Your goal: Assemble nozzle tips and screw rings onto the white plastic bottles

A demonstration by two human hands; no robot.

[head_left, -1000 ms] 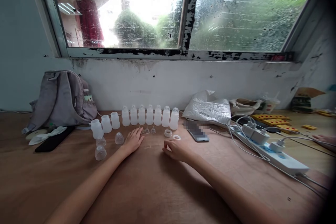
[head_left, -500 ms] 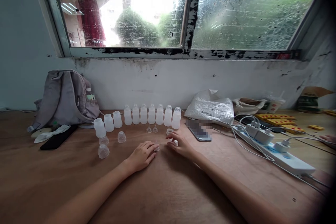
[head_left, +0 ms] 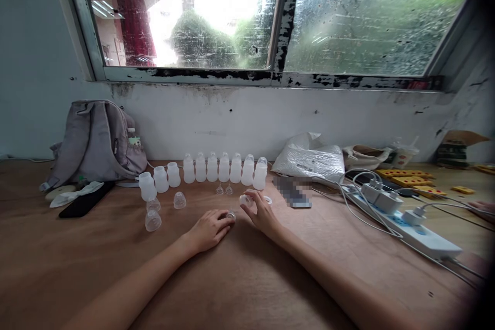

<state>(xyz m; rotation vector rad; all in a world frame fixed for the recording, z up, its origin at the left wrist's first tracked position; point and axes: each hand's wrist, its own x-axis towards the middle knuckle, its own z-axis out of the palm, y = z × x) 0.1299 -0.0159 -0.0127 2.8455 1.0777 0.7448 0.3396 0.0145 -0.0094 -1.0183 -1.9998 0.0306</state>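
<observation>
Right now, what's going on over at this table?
A person's left hand has its fingertips on a small clear teat, while the right hand grips a white ring. Behind them, seven bottles with clear caps stand in a row; three uncapped bottles stand to the left.

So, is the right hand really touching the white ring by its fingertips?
Touching. The head view shows the fingers of the right hand overlapping the edge of the white ring, with no gap between.
</observation>
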